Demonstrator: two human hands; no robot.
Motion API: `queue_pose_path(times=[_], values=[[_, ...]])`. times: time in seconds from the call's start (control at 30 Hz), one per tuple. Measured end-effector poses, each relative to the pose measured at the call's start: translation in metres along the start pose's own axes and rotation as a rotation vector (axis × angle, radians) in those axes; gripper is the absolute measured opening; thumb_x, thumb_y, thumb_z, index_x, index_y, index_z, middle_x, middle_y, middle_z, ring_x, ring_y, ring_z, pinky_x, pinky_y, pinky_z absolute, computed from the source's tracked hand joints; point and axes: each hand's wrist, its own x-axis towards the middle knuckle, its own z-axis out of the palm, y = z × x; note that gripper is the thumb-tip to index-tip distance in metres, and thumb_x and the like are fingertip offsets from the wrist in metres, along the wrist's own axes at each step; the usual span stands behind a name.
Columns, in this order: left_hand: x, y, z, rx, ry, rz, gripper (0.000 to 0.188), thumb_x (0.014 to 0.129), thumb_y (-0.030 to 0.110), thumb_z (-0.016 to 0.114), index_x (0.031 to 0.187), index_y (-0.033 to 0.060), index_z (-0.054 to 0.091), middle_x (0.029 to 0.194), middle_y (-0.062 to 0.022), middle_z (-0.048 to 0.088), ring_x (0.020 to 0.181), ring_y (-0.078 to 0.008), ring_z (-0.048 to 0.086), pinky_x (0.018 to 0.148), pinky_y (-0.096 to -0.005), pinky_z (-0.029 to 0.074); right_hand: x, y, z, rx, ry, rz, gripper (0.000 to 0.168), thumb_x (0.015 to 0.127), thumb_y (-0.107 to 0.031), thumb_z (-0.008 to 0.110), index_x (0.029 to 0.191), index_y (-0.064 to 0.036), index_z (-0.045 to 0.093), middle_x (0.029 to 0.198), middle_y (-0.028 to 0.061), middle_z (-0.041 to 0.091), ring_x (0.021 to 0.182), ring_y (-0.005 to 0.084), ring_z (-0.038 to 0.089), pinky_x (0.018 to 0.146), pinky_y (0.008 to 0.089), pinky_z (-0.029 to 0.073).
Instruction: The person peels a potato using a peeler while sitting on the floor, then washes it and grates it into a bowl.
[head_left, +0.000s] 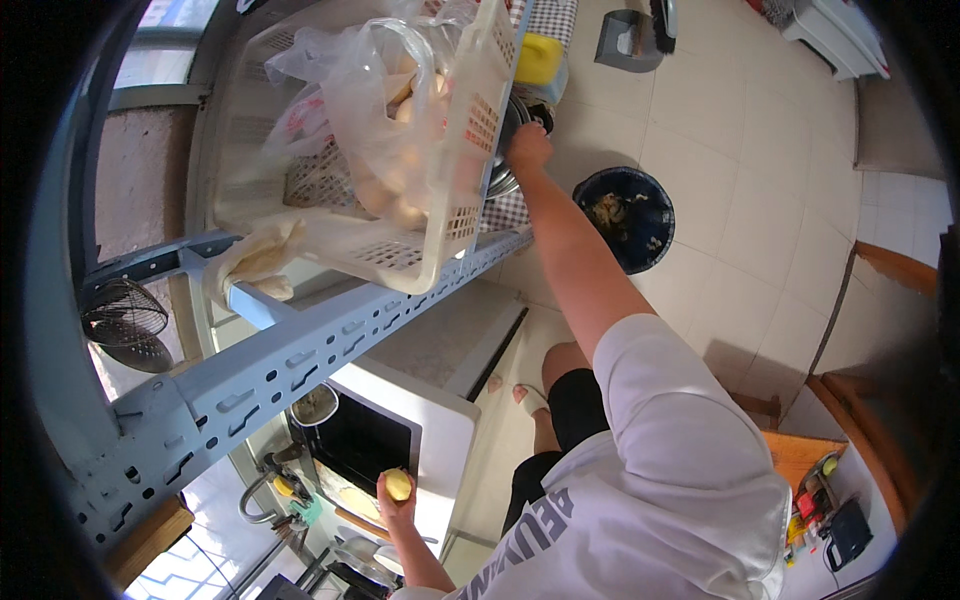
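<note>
My left hand (397, 508) holds a pale yellow peeled potato (397, 485) at the near edge of a dark sink (364, 435). Far from it, my right hand (529, 145) reaches to a shelf with a checkered cloth (506, 212). It is at a stack of shiny metal bowls (504, 180). The plastic basket and the shelf edge partly cover those bowls, and my right fingertips are hidden, so their grip cannot be made out. A small white-rimmed bowl (315, 405) stands at the sink's far corner.
A blue perforated metal shelf beam (300, 375) crosses the view before me. Above it, a white plastic basket (431, 255) holds bagged round tan items. A dark bin (622, 217) with food scraps and a grey dustpan (628, 45) stand on the floor. A faucet (255, 499) curves beside the sink.
</note>
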Motion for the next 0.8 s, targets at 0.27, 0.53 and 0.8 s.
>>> queue_pose_path(times=[0.27, 0.53, 0.8], values=[[0.004, -0.001, -0.005, -0.023, 0.044, 0.007, 0.028, 0.076, 0.024, 0.074, 0.098, 0.0109, 0.062, 0.096, -0.0063, 0.066, 0.091, -0.0262, 0.063, 0.078, -0.0414, 0.056, 0.009, -0.017, 0.008, 0.021, -0.013, -0.036, 0.032, 0.082, -0.017, 0.065, 0.106, -0.001, 0.051, 0.112, 0.0177, 0.058, 0.09, 0.0329, 0.066, 0.074, 0.0421, 0.054], [0.004, -0.006, -0.004, 0.062, 0.005, 0.082, 0.03, 0.082, 0.028, 0.068, 0.104, 0.0102, 0.059, 0.099, -0.0087, 0.065, 0.096, -0.0263, 0.062, 0.081, -0.0417, 0.053, 0.019, -0.006, 0.026, -0.02, 0.287, -0.011, 0.033, 0.077, -0.022, 0.072, 0.097, -0.003, 0.054, 0.104, 0.014, 0.061, 0.071, 0.0241, 0.066, 0.057, 0.0387, 0.053], [0.0, -0.001, 0.011, -0.008, 0.019, 0.057, 0.033, 0.079, 0.027, 0.071, 0.103, 0.009, 0.059, 0.099, -0.0094, 0.064, 0.095, -0.0273, 0.061, 0.08, -0.0414, 0.053, 0.059, -0.005, 0.019, 0.694, 0.222, -0.161, 0.03, 0.061, -0.027, 0.071, 0.067, -0.001, 0.057, 0.07, 0.018, 0.059, 0.064, 0.0374, 0.057, 0.061, 0.0446, 0.045]])
